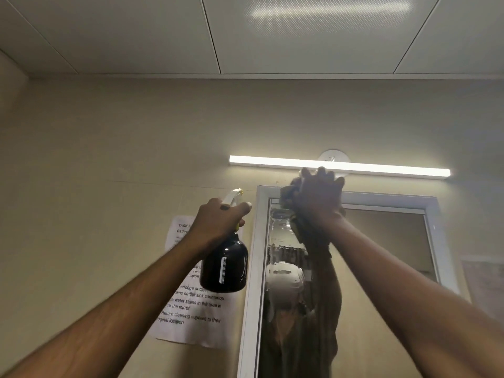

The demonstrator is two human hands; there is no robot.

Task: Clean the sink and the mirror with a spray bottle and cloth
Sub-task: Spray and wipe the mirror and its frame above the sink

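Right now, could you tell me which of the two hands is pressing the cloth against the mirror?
The right hand, pressing the cloth at the mirror top; the left hand grips the spray bottle beside the frame.

Plain beige wall (109,145), panelled ceiling (136,36) overhead, one lit tube light (381,168) on the wall, plus a printed paper sheet (191,323) stuck up lower left.
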